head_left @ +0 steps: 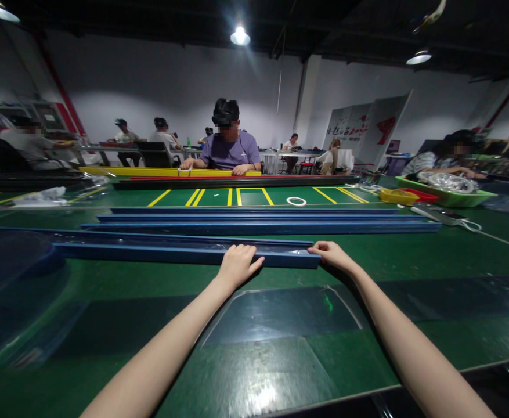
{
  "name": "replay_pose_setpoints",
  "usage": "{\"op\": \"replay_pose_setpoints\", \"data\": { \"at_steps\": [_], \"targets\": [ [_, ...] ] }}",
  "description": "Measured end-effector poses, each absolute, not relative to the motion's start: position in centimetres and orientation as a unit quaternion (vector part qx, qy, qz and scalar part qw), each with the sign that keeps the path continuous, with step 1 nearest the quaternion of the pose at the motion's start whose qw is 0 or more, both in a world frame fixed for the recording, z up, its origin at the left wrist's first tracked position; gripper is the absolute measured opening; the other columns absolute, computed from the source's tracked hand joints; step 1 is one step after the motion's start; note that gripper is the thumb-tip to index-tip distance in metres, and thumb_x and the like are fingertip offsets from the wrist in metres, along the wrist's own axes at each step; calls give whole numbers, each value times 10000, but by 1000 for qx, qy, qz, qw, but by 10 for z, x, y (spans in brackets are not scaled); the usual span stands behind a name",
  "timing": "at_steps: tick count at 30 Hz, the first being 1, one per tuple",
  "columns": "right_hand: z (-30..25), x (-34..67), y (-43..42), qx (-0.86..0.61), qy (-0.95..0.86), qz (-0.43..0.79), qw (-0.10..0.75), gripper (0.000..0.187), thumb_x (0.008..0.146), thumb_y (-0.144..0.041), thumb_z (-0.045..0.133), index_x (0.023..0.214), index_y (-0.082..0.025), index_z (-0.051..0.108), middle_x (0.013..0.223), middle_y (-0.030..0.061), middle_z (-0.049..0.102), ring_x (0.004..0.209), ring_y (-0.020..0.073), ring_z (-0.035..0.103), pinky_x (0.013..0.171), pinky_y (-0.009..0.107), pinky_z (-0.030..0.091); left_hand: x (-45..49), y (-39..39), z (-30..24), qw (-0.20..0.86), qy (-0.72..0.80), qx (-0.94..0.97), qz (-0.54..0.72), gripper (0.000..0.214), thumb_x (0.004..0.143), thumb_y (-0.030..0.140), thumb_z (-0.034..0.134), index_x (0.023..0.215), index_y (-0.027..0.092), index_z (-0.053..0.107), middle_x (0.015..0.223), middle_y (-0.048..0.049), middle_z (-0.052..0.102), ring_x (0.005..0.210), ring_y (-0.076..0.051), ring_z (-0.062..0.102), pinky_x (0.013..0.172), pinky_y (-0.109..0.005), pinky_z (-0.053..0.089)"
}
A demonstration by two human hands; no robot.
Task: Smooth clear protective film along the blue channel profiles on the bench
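A long blue channel strip point(184, 253) with raised edges lies lengthwise across the green table in front of me. My left hand point(238, 266) is closed over its near wall, fingers inside the channel and thumb on the outer face. At the strip's right end, my right hand point(333, 256) pinches at the end of a clear plastic film point(298, 252) lying in the channel; the exact contact is partly hidden by the fingers. Just beyond, more blue channel strips point(258, 227) lie parallel to this one.
Clear plastic sheets point(280, 313) lie on the green table point(411, 261) near me. Farther back are a black strip point(237, 183), a white ring point(296, 201), a yellow tray point(397, 197) and a green tray point(467, 198). Opposite, a person point(232, 145) handles a yellow strip point(150, 172).
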State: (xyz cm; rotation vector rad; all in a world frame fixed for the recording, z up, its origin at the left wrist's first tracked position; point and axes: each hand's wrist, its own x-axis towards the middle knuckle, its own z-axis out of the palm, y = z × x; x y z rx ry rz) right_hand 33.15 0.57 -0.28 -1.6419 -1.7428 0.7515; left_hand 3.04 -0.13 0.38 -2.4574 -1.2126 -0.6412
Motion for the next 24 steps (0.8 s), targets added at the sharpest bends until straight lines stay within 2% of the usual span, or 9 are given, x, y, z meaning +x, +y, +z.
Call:
{"op": "replay_pose_setpoints", "data": {
  "at_steps": [9,24],
  "targets": [
    [-2,331,6,-630,-659,274,307,354,656,-522,545,610,-171,533,450,-41,463,436,81,416,462,219,307,32,-2,3,169,-429,-857,-230,321,858,415,372,815,169,575,774,-61,632,729,-191,563,632,-312,334],
    [-6,332,6,-620,-662,274,320,364,655,-536,530,617,-174,515,457,-46,469,430,80,418,456,215,307,32,-3,2,171,-422,-854,-253,301,852,401,385,843,173,580,812,-73,621,790,-208,534,666,-329,332]
  ]
}}
